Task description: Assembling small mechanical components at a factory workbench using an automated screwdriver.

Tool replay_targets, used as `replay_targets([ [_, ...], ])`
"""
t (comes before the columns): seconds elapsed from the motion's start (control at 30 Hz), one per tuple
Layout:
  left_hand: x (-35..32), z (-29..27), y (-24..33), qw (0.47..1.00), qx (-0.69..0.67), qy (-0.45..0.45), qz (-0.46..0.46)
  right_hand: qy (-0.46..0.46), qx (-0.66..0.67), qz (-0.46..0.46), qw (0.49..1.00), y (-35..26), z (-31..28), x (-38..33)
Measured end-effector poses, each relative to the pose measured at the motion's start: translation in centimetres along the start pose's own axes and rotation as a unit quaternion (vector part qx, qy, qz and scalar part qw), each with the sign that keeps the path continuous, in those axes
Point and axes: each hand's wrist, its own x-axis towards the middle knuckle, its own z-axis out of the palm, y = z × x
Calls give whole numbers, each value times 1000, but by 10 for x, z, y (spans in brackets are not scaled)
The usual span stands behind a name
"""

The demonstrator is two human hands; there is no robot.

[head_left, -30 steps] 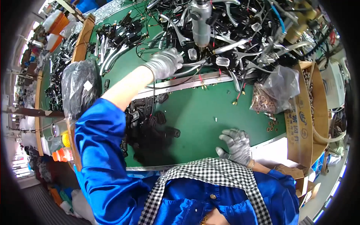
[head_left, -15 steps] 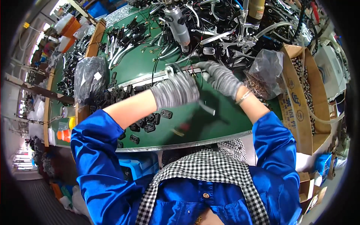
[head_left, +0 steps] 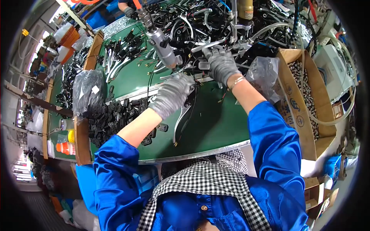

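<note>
My left hand (head_left: 171,95), in a grey glove, is closed on a curved silver and black lever with a thin cable (head_left: 181,119), held just above the green table (head_left: 216,127). Farther out, my gloved right hand (head_left: 221,63) grips a silver lever (head_left: 210,45) at the edge of a pile of levers and cables (head_left: 192,23). A hanging grey power screwdriver (head_left: 163,48) points down just behind my left hand. A second hanging tool (head_left: 244,11) is above my right hand.
An open cardboard box of small metal parts (head_left: 304,88) stands at the right, with a clear plastic bag (head_left: 266,73) beside it. Several black plastic parts (head_left: 111,115) and a dark bag (head_left: 88,90) lie at the left. Another person's hand (head_left: 127,9) is at the far edge.
Both hands were together over the middle of the table half a second ago. My right hand has since reached away to the far pile, while my left stays by the lever.
</note>
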Motion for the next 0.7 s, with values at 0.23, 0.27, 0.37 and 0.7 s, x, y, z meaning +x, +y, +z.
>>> replay_targets([
  [0.23, 2, 30, 24, 907, -381, 137, -115, 101, 290, -2, 952, -43, -74, -59],
  [0.27, -3, 29, 36, 892, -414, 166, -77, 198, 487, 24, 850, -56, -83, -61],
  [0.37, -21, 29, 68, 892, -423, 158, -33, 217, 747, 106, 619, -69, -117, -74],
  [0.7, -79, 15, 53, 746, -564, -228, -270, 98, 517, 187, 830, -26, -61, -154],
])
